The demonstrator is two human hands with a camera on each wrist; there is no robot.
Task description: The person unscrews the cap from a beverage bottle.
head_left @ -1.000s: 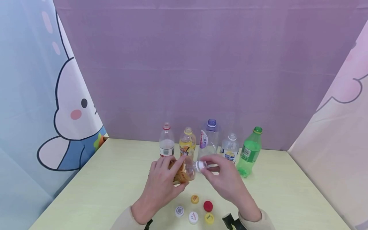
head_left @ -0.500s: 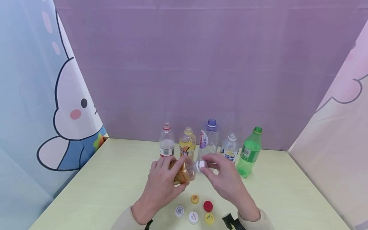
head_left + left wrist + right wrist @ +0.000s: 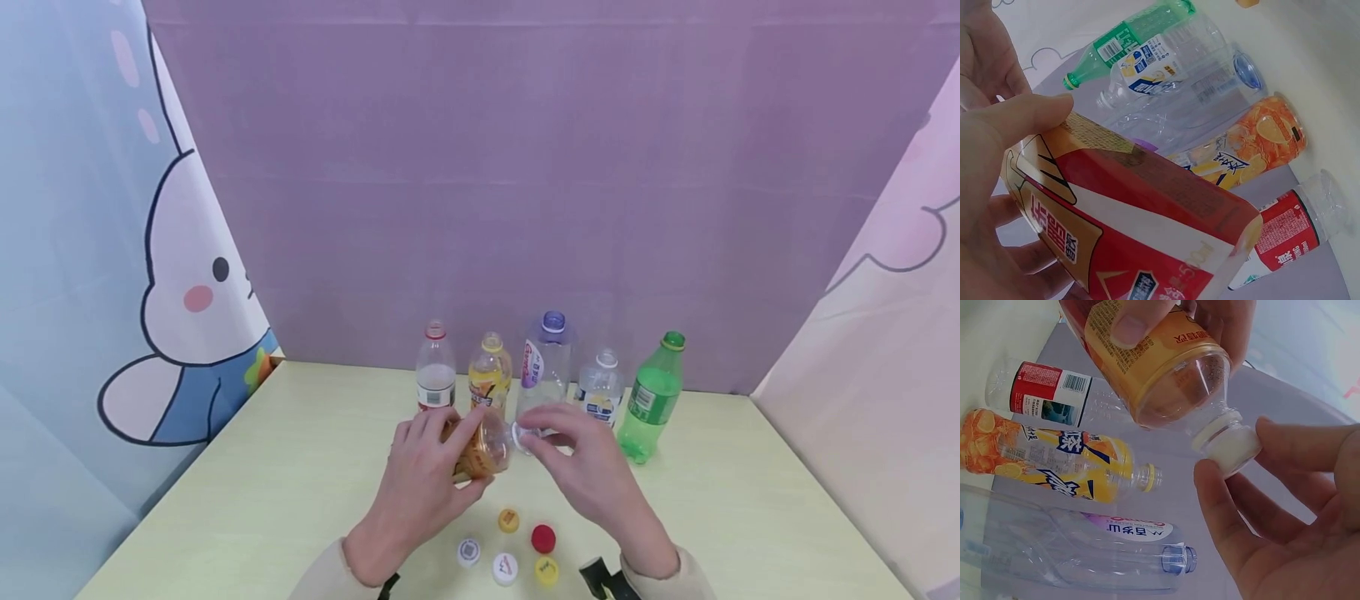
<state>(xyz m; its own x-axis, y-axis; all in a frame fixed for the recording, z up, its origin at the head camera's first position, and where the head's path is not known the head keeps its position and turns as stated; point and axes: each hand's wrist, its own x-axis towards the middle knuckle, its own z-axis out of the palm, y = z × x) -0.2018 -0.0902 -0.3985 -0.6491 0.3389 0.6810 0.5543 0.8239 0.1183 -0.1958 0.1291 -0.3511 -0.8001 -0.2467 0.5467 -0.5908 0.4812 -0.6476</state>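
Observation:
My left hand (image 3: 423, 475) grips a plastic bottle (image 3: 483, 446) with an orange and red label and holds it tilted on its side above the table, neck to the right. In the left wrist view the red lower part of the bottle (image 3: 1141, 219) faces the camera. My right hand (image 3: 592, 467) pinches the white cap (image 3: 1235, 450) at the bottle's mouth between thumb and fingers. The right wrist view shows the cap on the neck, just past a white ring. From the head camera the fingers mostly cover the cap.
Behind the hands stand several capless bottles: a red-labelled one (image 3: 435, 375), a yellow-labelled one (image 3: 490, 379), a tall clear one (image 3: 547, 367), a small clear one (image 3: 600, 387) and a green one (image 3: 651, 400). Loose caps, including a red cap (image 3: 543, 538), lie in front on the table (image 3: 247, 500).
The right hand's fingers have shifted slightly around the white cap and now hide more of it. The left hand and the bottle stay where they were.

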